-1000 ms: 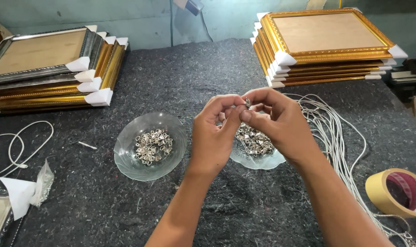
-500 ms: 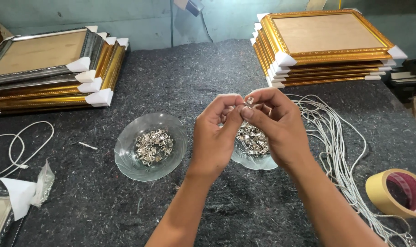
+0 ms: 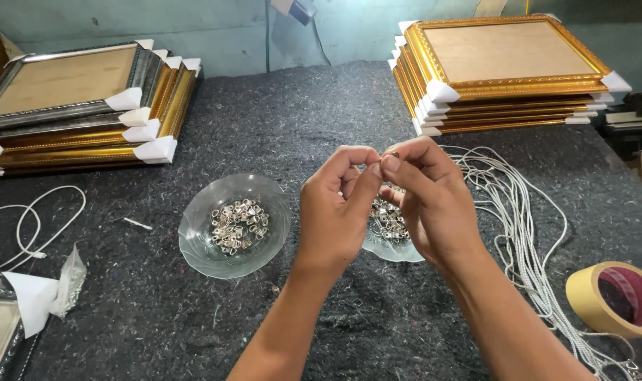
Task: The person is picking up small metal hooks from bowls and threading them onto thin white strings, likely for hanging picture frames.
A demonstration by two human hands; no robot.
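My left hand (image 3: 335, 208) and my right hand (image 3: 427, 197) meet fingertip to fingertip above the dark felt table (image 3: 300, 120), pinching a tiny metal piece (image 3: 394, 154) between them. Which hand bears it is hard to tell; both thumbs and forefingers close on it. Under my hands a glass dish (image 3: 395, 248) holds several small silver metal hangers and is partly hidden. A second glass dish (image 3: 235, 224) with similar silver hangers sits to the left of my left hand.
Gold and silver picture frames are stacked at back left (image 3: 81, 106) and back right (image 3: 504, 70). White cords (image 3: 518, 212) lie to the right, a tape roll (image 3: 617, 296) at the right edge, a looped white cord (image 3: 32, 226) and plastic scrap (image 3: 67, 282) at left.
Both hands stay joined over the right dish; the fingers have shifted slightly around the small metal piece. Nothing else has moved.
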